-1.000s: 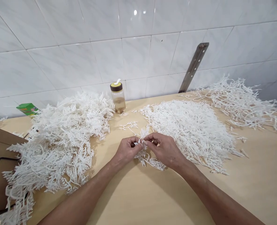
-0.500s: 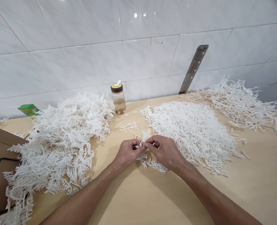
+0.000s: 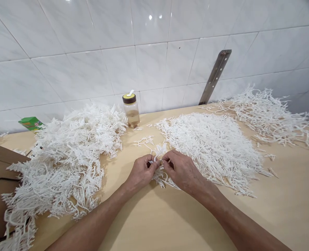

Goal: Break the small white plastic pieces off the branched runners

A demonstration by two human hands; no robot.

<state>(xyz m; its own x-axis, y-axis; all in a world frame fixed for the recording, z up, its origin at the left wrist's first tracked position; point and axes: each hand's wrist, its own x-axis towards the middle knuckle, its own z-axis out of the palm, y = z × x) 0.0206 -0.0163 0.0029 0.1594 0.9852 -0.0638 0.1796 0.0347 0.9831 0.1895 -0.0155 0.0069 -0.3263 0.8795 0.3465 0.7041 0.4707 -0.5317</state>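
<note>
A white branching plastic sprig [image 3: 160, 150] is between my two hands over the middle of the table. My left hand [image 3: 143, 169] is closed on its stem, thumb and forefinger pinched. My right hand [image 3: 182, 169] pinches at the sprig from the other side, its fingertips close to the left thumb; the exact bit it grips is too small to make out. Under and behind the hands lie loose white sprigs [image 3: 163, 178]. To the right spreads a flat heap of short white pieces [image 3: 212, 146], near my right hand.
A tall pile of white sprigs [image 3: 70, 157] covers the left side. Bare branching stems [image 3: 269, 115] lie at the back right. A bottle [image 3: 132, 111] of brownish liquid, a green box [image 3: 30, 122] and a metal bracket [image 3: 215, 76] are near the tiled wall; a brown box [image 3: 1, 167] stands at left.
My right hand has drawn slightly away from the left, opening a small gap between the fingertips. The left hand keeps its pinch on the sprig. The view has shifted slightly.
</note>
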